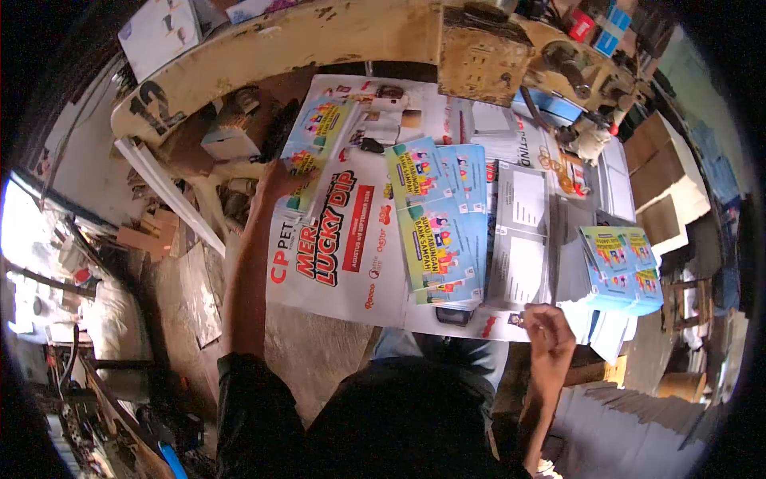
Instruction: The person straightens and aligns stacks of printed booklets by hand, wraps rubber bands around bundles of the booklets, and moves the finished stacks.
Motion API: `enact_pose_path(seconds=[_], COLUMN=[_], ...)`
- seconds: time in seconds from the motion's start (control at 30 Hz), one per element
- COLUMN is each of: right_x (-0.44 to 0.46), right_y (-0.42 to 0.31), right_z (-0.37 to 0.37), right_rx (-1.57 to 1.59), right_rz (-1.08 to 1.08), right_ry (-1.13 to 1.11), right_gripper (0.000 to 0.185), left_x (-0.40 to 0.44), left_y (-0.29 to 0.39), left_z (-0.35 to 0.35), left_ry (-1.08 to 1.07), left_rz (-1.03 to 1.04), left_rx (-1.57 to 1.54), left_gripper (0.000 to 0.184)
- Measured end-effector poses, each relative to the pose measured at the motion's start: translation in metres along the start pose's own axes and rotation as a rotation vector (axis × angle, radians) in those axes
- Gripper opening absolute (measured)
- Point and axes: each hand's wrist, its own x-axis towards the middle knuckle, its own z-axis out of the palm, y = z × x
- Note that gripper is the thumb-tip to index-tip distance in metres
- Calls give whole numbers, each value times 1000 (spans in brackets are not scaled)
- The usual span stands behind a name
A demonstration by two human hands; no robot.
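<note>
My left hand (pixel 279 180) rests at the left edge of a printed cover sheet (pixel 317 121) with yellow, green and blue artwork; its fingers are dark and hard to make out. My right hand (pixel 549 334) is closed, thumb and fingertips together, by the near corner of a stack of white printed forms (pixel 519 231). Whatever is between those fingertips is too small to name. Between the hands lies a stack of blue printed covers (pixel 435 247), spread slightly. Beneath everything is a large white poster (pixel 319 295) with red lettering.
More folded covers (pixel 622 263) are piled on the right beside grey-white sheets (pixel 570 239). A wooden block (pixel 483 64) and a curved machine frame (pixel 279 44) stand at the back. Cardboard (pixel 658 172) leans at the far right. A tall paper stack (pixel 622 423) sits low on the right.
</note>
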Motion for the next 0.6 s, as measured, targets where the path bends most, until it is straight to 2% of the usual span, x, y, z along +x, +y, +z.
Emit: enact_pose_path(seconds=[0.07,0.1,0.23,0.6], right_x=[0,1,3,-9], right_y=[-2,-8,-10,-2], right_z=[18,27,47,59], right_rx=[28,26,19,1], right_rz=[27,41,46,117], right_ry=[-60,-81,-200,-247], right_gripper=[23,22,19,16], left_x=[-12,-13,-15,-23], left_y=[45,57,59,92], left_z=[-34,-43,-49,-50], left_ry=[-166,-202,-207,-149], left_rz=[-233,-270,-293,-268], left_rx=[33,43,31,-94], left_gripper=[90,90,90,91])
